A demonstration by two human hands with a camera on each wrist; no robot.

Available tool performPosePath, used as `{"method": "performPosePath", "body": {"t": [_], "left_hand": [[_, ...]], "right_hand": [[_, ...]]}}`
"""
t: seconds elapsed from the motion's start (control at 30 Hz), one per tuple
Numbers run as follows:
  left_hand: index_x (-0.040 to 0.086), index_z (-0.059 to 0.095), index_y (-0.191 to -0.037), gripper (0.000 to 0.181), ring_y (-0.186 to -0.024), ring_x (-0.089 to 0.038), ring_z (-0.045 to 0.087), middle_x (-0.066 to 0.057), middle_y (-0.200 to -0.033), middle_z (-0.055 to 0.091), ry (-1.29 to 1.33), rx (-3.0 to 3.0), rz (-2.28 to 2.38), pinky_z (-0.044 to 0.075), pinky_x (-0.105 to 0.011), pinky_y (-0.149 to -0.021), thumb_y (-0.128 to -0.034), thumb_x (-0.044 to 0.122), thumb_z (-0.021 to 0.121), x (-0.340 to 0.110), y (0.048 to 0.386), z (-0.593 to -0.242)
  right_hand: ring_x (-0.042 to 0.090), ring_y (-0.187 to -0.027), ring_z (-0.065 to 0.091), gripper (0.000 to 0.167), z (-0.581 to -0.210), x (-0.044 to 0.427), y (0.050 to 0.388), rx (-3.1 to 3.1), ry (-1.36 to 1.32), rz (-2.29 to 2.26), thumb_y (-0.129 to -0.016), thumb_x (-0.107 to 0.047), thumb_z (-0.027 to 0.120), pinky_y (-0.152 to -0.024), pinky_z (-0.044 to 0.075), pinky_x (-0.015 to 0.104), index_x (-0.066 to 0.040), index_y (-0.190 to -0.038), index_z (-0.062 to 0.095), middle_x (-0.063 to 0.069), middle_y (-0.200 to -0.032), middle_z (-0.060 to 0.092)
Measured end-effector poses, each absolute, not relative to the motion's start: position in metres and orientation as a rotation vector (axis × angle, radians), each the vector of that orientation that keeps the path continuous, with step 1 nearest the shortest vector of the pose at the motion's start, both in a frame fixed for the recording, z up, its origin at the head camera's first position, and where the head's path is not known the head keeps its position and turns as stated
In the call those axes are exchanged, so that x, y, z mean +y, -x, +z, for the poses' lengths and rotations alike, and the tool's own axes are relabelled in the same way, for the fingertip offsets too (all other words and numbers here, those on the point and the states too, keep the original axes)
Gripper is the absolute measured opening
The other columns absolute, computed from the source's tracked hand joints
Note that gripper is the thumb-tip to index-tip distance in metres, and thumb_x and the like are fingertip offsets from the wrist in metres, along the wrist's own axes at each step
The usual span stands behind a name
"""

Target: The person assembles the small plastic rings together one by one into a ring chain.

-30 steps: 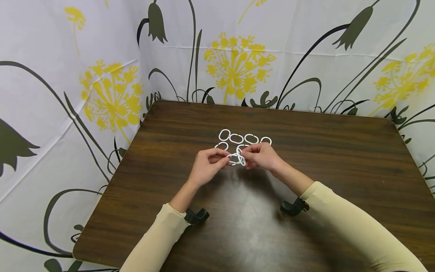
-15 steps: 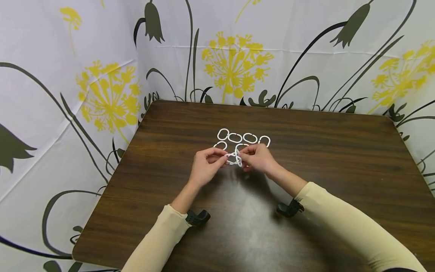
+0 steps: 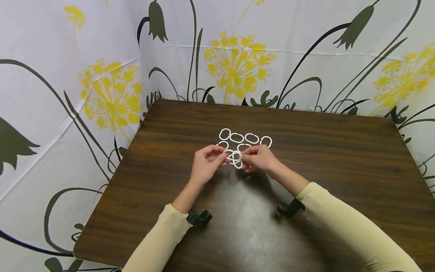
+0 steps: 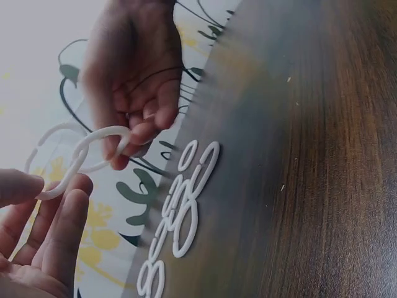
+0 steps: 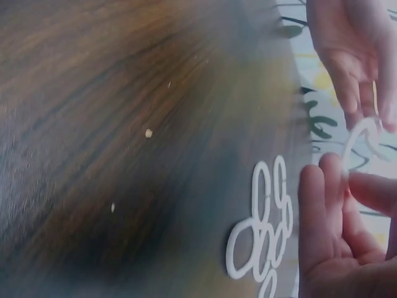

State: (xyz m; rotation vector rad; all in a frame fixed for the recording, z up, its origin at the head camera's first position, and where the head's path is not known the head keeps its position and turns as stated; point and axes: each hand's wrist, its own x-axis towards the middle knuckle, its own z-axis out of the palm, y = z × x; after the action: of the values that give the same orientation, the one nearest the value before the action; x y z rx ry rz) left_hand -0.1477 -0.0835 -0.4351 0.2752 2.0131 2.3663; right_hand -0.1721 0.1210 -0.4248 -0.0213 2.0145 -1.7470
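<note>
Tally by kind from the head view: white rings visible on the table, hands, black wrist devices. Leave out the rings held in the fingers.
White rings on the table, some partly covered: 6
Left hand and right hand: 2
Black wrist devices: 2
Total: 10

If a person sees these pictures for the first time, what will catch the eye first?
Probably the big yellow flowers printed on the white cloth behind the dark table. Then the left hand and right hand, meeting over the table and holding what look like linked rings between them. Just beyond them, more white rings lie on the table.
</note>
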Motion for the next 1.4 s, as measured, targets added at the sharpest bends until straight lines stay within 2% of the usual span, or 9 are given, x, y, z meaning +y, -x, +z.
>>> {"method": "performPosePath", "body": {"t": [0.1, 0.23, 0.33, 0.43, 0.57, 0.77, 0.93, 1.13, 1.4], "left_hand": [[-0.018, 0.059, -0.102, 0.017, -0.072, -0.021, 0.071, -0.033, -0.093, 0.062, -0.225, 1.936, 2.402, 0.059, -0.033, -0.067, -0.0879, -0.011, 0.065, -0.087, 0.148, -0.436], [-0.018, 0.057, -0.103, 0.02, -0.074, -0.023, 0.071, -0.023, -0.089, 0.065, -0.17, 1.897, 2.413, 0.059, -0.035, -0.068, -0.0872, -0.01, 0.067, -0.091, 0.149, -0.434], [-0.018, 0.056, -0.104, 0.023, -0.075, -0.025, 0.072, -0.016, -0.087, 0.068, -0.142, 1.885, 2.422, 0.059, -0.035, -0.068, -0.0875, -0.007, 0.068, -0.093, 0.15, -0.432], [-0.017, 0.057, -0.102, 0.02, -0.075, -0.026, 0.072, -0.021, -0.089, 0.067, -0.126, 1.882, 2.431, 0.059, -0.035, -0.068, -0.0882, -0.007, 0.068, -0.095, 0.151, -0.431], [-0.012, 0.059, -0.101, 0.015, -0.075, -0.025, 0.072, -0.021, -0.089, 0.068, -0.113, 1.89, 2.423, 0.059, -0.035, -0.068, -0.089, -0.007, 0.067, -0.098, 0.151, -0.43], [-0.017, 0.056, -0.106, 0.024, -0.077, -0.027, 0.072, -0.013, -0.086, 0.07, -0.108, 1.904, 2.405, 0.059, -0.035, -0.068, -0.0891, -0.005, 0.068, -0.101, 0.152, -0.431], [-0.014, 0.058, -0.105, 0.02, -0.077, -0.025, 0.072, -0.01, -0.085, 0.069, -0.09, 1.906, 2.398, 0.059, -0.034, -0.068, -0.0896, -0.005, 0.067, -0.102, 0.151, -0.431], [-0.02, 0.054, -0.109, 0.026, -0.076, -0.024, 0.072, -0.009, -0.085, 0.069, -0.109, 1.891, 2.412, 0.059, -0.033, -0.067, -0.0903, -0.006, 0.065, -0.103, 0.152, -0.431], [-0.019, 0.053, -0.108, 0.027, -0.077, -0.026, 0.072, -0.01, -0.085, 0.07, -0.106, 1.901, 2.405, 0.059, -0.034, -0.067, -0.0898, -0.005, 0.067, -0.105, 0.152, -0.43]], "right_hand": [[0.017, -0.064, 0.068, 0.027, -0.426, 0.126, 0.173, 2.003, 0.072, -1.68, -0.094, -0.01, 0.066, -0.062, 0.059, 0.035, 0.013, -0.108, 0.064, 0.01, -0.075, 0.068], [0.019, -0.067, 0.069, 0.027, -0.43, 0.133, 0.174, 2.023, 0.182, -1.605, -0.094, -0.011, 0.065, -0.063, 0.059, 0.036, 0.013, -0.107, 0.065, 0.013, -0.078, 0.07], [0.017, -0.065, 0.068, 0.021, -0.435, 0.14, 0.176, 2.218, 0.367, -1.504, -0.093, -0.008, 0.064, -0.06, 0.058, 0.032, 0.011, -0.102, 0.068, 0.011, -0.075, 0.07], [0.014, -0.068, 0.065, 0.011, -0.44, 0.149, 0.178, 2.584, 0.65, -1.213, -0.088, -0.006, 0.068, -0.062, 0.054, 0.031, 0.002, -0.095, 0.073, 0.003, -0.076, 0.07], [0.015, -0.086, 0.063, 0.017, -0.449, 0.163, 0.18, 2.927, 1.029, -0.668, -0.083, -0.002, 0.07, -0.066, 0.053, 0.037, -0.01, -0.097, 0.076, -0.002, -0.094, 0.067], [0.021, -0.105, 0.06, 0.019, -0.461, 0.176, 0.181, 2.948, 1.398, -0.389, -0.091, -0.004, 0.063, -0.069, 0.056, 0.039, -0.012, -0.102, 0.076, 0.002, -0.113, 0.065], [0.017, -0.093, 0.061, 0.014, -0.462, 0.18, 0.182, 2.948, 1.473, -0.36, -0.09, -0.006, 0.066, -0.066, 0.055, 0.035, -0.013, -0.095, 0.077, 0.001, -0.101, 0.062], [0.018, -0.076, 0.054, 0.011, -0.461, 0.181, 0.184, 2.993, 1.449, -0.291, -0.087, -0.011, 0.071, -0.055, 0.05, 0.036, -0.017, -0.078, 0.069, -0.002, -0.081, 0.051], [0.015, -0.08, 0.056, 0.003, -0.455, 0.177, 0.18, 2.97, 1.345, -0.4, -0.09, -0.016, 0.069, -0.06, 0.052, 0.035, -0.018, -0.088, 0.07, -0.005, -0.086, 0.059]]}}
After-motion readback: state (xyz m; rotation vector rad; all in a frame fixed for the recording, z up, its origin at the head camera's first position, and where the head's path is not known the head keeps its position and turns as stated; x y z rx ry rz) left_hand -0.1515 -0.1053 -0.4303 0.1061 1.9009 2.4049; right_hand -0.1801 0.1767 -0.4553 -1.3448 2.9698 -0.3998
